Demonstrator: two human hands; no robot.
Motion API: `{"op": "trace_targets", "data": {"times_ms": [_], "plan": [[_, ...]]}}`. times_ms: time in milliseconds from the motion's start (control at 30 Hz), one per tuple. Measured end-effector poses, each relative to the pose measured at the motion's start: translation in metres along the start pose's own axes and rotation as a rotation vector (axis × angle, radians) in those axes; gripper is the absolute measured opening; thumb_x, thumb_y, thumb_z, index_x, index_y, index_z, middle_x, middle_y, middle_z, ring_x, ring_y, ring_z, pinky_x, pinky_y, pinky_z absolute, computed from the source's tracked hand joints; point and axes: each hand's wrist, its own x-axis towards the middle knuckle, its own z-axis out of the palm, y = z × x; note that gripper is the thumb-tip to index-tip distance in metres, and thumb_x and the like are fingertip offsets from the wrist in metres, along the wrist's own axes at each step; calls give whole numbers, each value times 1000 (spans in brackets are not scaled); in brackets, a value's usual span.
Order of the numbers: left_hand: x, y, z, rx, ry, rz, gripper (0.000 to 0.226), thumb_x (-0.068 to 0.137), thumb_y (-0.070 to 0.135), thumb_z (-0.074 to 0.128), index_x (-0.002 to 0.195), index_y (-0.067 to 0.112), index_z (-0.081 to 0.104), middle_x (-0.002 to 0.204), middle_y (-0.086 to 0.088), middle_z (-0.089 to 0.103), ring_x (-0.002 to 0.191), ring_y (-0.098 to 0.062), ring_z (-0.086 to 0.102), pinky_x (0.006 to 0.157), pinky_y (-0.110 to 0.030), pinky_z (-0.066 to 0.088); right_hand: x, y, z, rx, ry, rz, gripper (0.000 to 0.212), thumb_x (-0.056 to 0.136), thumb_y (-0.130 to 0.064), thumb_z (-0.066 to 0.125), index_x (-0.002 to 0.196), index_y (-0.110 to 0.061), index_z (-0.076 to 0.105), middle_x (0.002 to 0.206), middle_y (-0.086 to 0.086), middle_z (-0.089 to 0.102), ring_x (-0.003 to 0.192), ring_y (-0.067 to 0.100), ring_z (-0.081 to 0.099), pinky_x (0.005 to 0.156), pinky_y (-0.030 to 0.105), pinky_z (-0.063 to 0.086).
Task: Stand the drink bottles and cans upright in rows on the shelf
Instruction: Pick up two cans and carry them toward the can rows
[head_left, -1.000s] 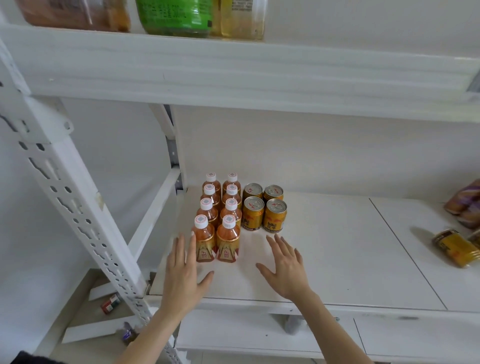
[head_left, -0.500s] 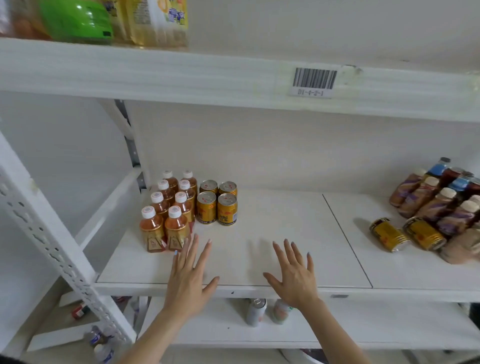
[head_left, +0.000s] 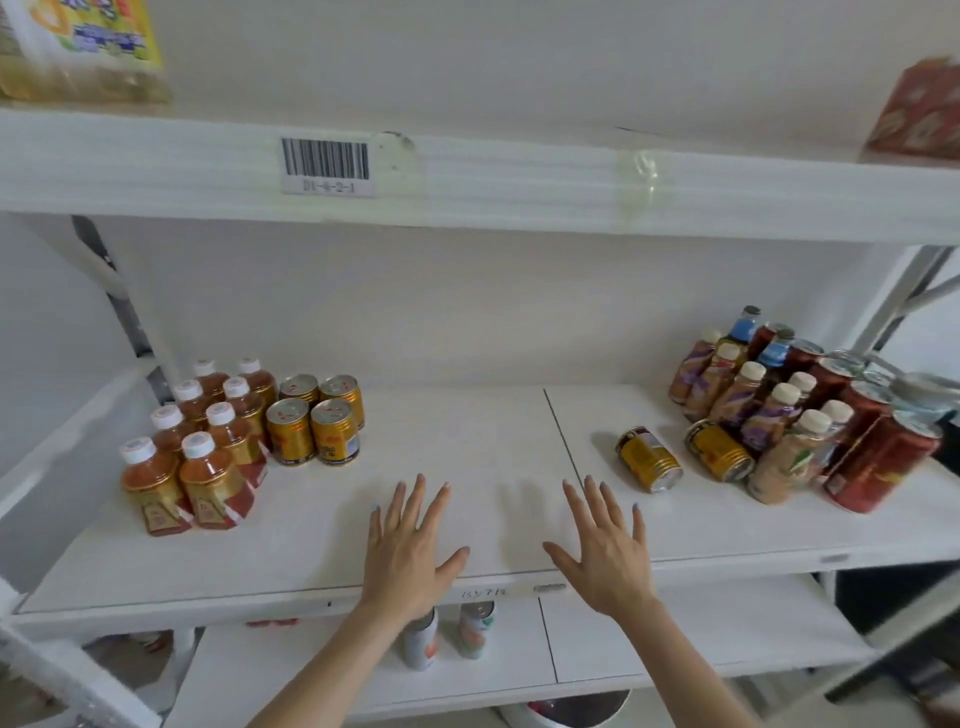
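Both hands hover low over the front of the white shelf board (head_left: 467, 431), near its middle. The left hand (head_left: 410, 551) and the right hand (head_left: 605, 553) are palm down, their fingers (head_left: 418, 501) straight and spread, holding nothing. At the far left the work looks done: 8 amber tea bottles with white caps (head_left: 208, 431) stand upright in 2 rows, and just beside them 4 upright gold tin cans (head_left: 317, 421) form a 2-by-2 block. The unsorted stock is at the right end. There are 2 gold cans lying on their sides (head_left: 649, 460): the nearer one sits apart from the heap, and the other touches a leaning pile of milky brown bottles with cream caps (head_left: 753, 400), dark red cans (head_left: 883, 457) and 2 blue-capped bottles (head_left: 744, 326) at the back. The likely next step is for the right hand to take the loose gold can. A round can on its side may roll toward the shelf's front edge if nudged rather than gripped. The 2nd can seems to prop the leaning bottles, so pulling it out could let the pile slide or topple. Setting a can down carelessly beside the block could knock the standing cans into the bottle rows.
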Motion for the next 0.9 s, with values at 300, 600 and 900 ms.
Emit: {"op": "trace_targets", "data": {"times_ms": [300,600,900], "plan": [[60,98,37,-13,-33,106,77,88,63,40,151,38,2,162,3,-5,149,-21,-5,119,-45,1,18,108,-13,6,56,96,81,87,-72,24,151,-30,-1,162,0,4,149,20,1,118,52,7],[99,204,74,-46,-2,51,78,87,64,40,151,36,7,162,3,0,149,-22,-1,118,-44,9,53,214,-23,9,10,30,80,87,-70,28,151,-32,1,162,-3,3,149,21,0,118,47,6],[138,256,96,-47,5,5,82,80,71,29,150,33,13,162,4,5,149,-23,4,117,-47,16,94,260,-21,36,-25,-35,76,91,-55,42,152,-27,5,162,6,3,148,26,5,119,42,13]]}}
